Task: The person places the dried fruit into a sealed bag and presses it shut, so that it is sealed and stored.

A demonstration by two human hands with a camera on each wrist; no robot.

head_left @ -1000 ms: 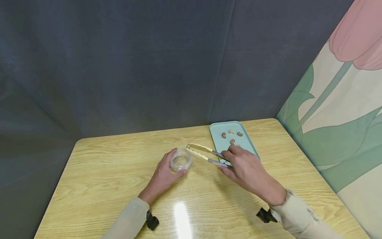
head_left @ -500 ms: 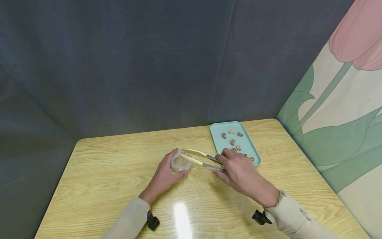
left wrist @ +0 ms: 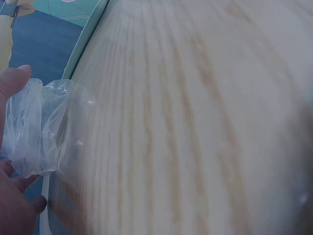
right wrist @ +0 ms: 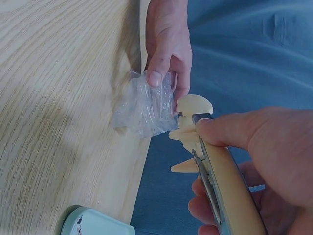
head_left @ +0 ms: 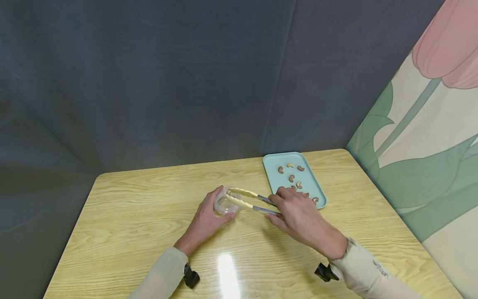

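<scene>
My left hand [head_left: 205, 216] grips a clear, crinkled plastic bag [head_left: 224, 206] that stands on the table with its mouth up. In the left wrist view the thumb and fingers hold opposite sides of the bag [left wrist: 34, 132]. My right hand [head_left: 304, 218] holds food tongs [head_left: 239, 202] with metal arms and pale yellow ends. Their tips are over the bag's mouth, close together; whether anything sits between them I cannot tell. Behind the right hand lies a light blue tray [head_left: 276, 160] bearing several cashews [head_left: 291, 178], some brown and some pale. That hand hides part of the tray.
The wooden table [head_left: 149, 232] ends at a dark curtain [head_left: 179, 83] along the back. A wall with a painted flower [head_left: 414, 174] borders it on the right. Each forearm carries a black device near its cuff [head_left: 325, 272].
Over the second, my right hand has moved left with the tongs, bringing their tips from beside the bag to over its mouth. More of the tray shows now. My left hand stays put.
</scene>
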